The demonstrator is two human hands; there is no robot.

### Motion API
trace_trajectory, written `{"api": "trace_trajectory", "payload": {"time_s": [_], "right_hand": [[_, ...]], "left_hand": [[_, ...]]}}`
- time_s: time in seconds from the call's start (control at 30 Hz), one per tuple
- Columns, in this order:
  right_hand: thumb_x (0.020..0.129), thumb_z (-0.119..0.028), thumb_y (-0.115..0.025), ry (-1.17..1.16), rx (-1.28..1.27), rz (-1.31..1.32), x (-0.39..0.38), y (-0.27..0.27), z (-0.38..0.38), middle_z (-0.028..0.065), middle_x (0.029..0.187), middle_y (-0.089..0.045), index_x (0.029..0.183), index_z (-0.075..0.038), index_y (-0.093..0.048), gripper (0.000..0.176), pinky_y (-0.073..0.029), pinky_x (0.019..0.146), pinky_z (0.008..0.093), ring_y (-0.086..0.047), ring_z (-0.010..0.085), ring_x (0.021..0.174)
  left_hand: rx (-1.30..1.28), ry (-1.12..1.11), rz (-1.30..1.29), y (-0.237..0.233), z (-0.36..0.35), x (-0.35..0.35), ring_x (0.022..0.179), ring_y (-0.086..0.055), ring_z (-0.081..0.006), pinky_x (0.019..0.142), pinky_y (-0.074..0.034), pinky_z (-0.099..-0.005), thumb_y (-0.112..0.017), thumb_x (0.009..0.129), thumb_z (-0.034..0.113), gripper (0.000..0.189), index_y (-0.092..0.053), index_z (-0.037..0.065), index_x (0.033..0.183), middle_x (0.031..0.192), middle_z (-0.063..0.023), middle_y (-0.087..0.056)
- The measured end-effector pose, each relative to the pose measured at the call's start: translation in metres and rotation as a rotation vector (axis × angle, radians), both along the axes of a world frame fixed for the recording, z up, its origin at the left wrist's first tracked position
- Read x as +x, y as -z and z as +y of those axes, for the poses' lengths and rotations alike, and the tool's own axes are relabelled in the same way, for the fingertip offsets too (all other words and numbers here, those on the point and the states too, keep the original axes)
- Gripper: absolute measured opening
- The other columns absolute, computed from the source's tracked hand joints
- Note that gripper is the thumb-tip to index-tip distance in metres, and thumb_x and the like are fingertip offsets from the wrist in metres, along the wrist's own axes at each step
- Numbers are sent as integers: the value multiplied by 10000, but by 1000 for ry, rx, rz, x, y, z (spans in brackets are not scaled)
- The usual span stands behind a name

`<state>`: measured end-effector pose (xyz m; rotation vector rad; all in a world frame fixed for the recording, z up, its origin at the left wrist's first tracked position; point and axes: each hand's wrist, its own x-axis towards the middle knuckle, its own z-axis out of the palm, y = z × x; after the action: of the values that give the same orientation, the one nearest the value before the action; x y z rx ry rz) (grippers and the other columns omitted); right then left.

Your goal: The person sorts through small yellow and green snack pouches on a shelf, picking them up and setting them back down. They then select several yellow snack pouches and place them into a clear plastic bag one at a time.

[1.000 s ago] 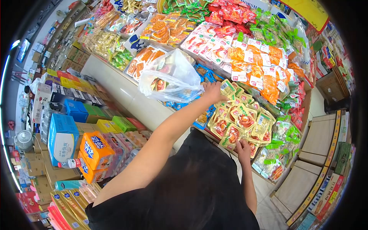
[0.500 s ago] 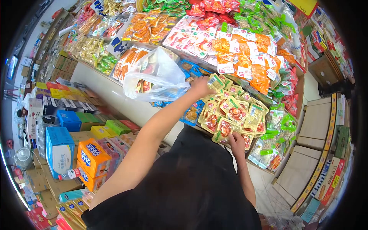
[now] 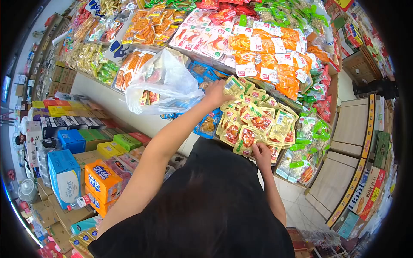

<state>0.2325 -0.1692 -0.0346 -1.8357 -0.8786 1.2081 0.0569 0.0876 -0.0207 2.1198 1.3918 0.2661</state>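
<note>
The left hand grips a clear plastic bag and a yellow packet over the shelf's packet pile, while the right hand curls on the pile's near edge, its grip unclear.

Orange snack packets are lying heaped up top; lower left, a blue carton is standing beside an orange carton.
</note>
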Motion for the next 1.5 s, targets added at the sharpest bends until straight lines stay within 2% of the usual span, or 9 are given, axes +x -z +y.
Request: {"api": "trace_trajectory", "payload": {"time_s": [0.53, 0.93, 1.13, 1.3, 1.5], "right_hand": [[917, -227, -577, 29, -20, -32, -1, 2, 1, 22, 593, -561, 782, 5, -606, 270, -421, 522, 240, -530, 78, 542], [925, -242, -561, 22, -44, 30, 2, -1, 2, 38, 624, -566, 824, 10, -611, 277, -426, 530, 240, -534, 92, 542], [928, -250, -558, 17, -37, 59, 5, 4, 1, 41, 625, -577, 811, 9, -612, 289, -427, 531, 242, -549, 95, 550], [928, -248, -556, -2, -32, 71, 7, 3, 1, 41, 621, -577, 808, 8, -613, 289, -428, 527, 240, -554, 95, 547], [927, -256, -557, -12, -8, 66, 7, 0, 1, 46, 617, -579, 808, 12, -617, 300, -425, 520, 239, -554, 94, 543]], "left_hand": [[-94, 16, 43, -2, 3, 1, 1092, -448, -387, 946, -363, -442, -761, 689, 390, 719, -472, -49, 1180, 1161, -216, -529], [-84, 20, 55, -4, 1, 2, 1088, -450, -389, 945, -364, -445, -756, 696, 401, 719, -466, -48, 1177, 1145, -219, -533], [-78, -6, 67, 4, 3, 3, 1090, -458, -384, 961, -365, -436, -765, 687, 390, 719, -472, -36, 1187, 1162, -211, -538], [-72, -15, 62, 8, 3, 4, 1113, -454, -365, 956, -372, -432, -779, 666, 397, 832, -413, -19, 1287, 1187, -199, -528], [-81, -11, 85, 8, 5, 4, 1104, -465, -368, 953, -380, -430, -780, 661, 406, 850, -405, 20, 1319, 1214, -187, -535]]}}
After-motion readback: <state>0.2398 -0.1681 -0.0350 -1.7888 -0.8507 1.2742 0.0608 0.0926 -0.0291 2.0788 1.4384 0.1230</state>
